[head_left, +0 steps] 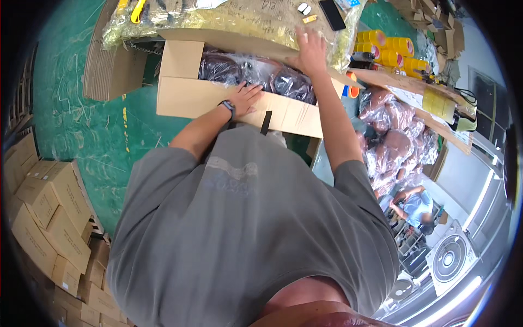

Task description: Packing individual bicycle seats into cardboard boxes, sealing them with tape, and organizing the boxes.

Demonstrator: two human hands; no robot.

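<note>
Fingers point(251, 91) of the left hand point(241, 101) fan out over a carton's near flap, while the right hand point(312, 54) spreads wide at its far side.
Left forearm slants toward two o'clock, a dark watch point(227, 107) at its wrist, palm down on the cardboard flap point(182, 98). The right arm stretches farther, nearly straight, leaning to eleven o'clock, its fingers apart and its thumb angled toward nine; whether that palm presses the far flap or the table edge, I cannot tell. Straight ahead at twelve o'clock from the torso is the open carton point(182, 59), with dark items point(219, 70) in clear plastic between the two hands. A black phone point(332, 14) lies on the table point(234, 22) at one o'clock from the right hand.
</note>
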